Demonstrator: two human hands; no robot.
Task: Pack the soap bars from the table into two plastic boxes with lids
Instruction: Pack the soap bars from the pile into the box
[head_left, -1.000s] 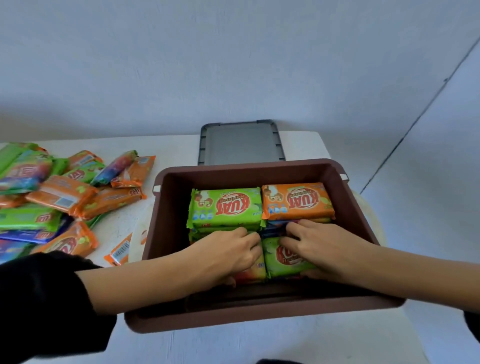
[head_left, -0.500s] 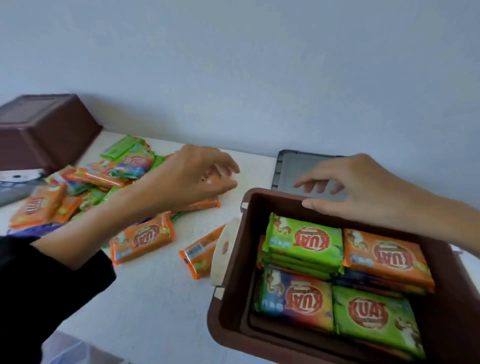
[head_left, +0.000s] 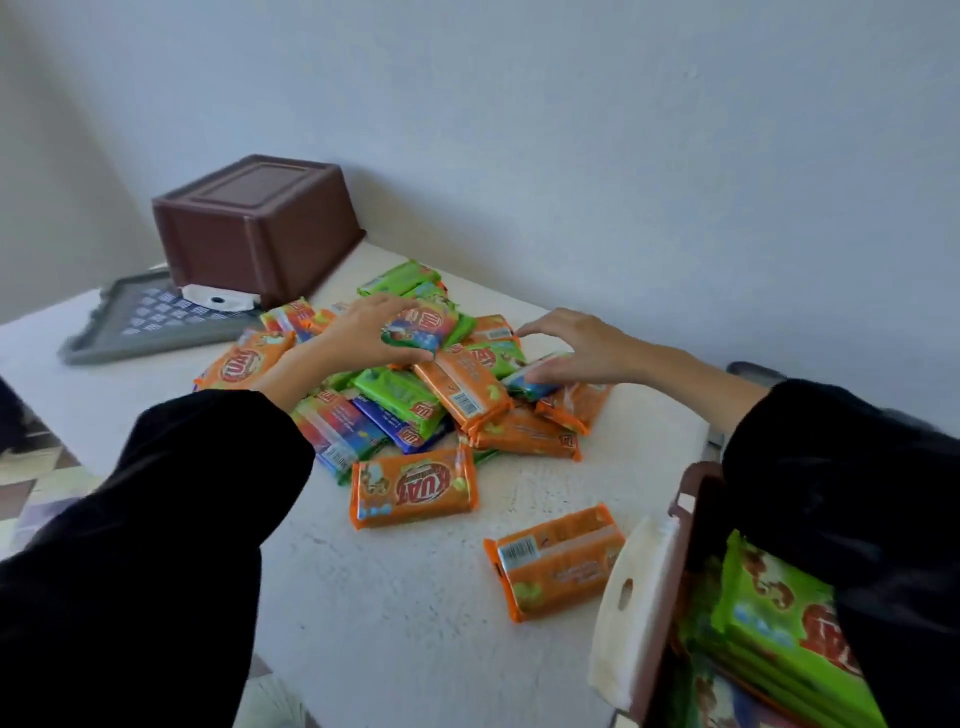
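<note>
A heap of wrapped soap bars (head_left: 415, 400), orange, green and multicoloured, lies in the middle of the white table (head_left: 405, 597). My left hand (head_left: 363, 338) closes around a multicoloured bar (head_left: 421, 325) on top of the heap. My right hand (head_left: 576, 353) rests on the heap's right side with its fingers around a blue-green bar (head_left: 530, 382). The brown box (head_left: 691, 545) at the lower right holds stacked green bars (head_left: 769, 613), partly hidden by my right sleeve. Two orange bars lie apart from the heap: one (head_left: 413, 488) below it and another (head_left: 556, 561) by the box.
A second brown box (head_left: 249, 223) stands upside down at the back left, resting on a grey lid (head_left: 140, 319). A white latch handle (head_left: 634, 603) hangs on the near box's left side. The table's left edge drops to a tiled floor.
Both hands left the packed box and moved left to the heap. The view swung left with them. Each hand has now closed on a bar.
</note>
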